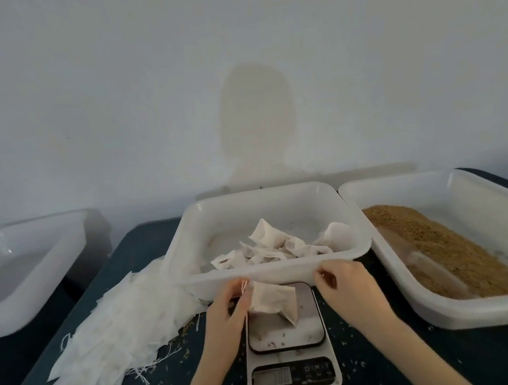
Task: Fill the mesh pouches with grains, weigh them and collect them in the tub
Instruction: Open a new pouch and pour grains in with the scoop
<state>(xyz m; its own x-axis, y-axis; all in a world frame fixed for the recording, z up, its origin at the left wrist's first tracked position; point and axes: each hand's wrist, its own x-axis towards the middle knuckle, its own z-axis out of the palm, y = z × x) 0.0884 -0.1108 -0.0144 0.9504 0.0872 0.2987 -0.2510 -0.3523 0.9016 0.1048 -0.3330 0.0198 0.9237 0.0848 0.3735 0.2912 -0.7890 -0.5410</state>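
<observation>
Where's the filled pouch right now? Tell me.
Head view, centre: the pouch is on the scale, in front of the middle tub, its strings pinched by the left hand.

No readable text anywhere. Display on the scale too blurred for digits. Button marks beside it equally illegible.

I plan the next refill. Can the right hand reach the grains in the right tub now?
Probably yes. The right hand holds nothing I can see, and the grains lie uncovered in the open tub beside it, with nothing between.
</observation>
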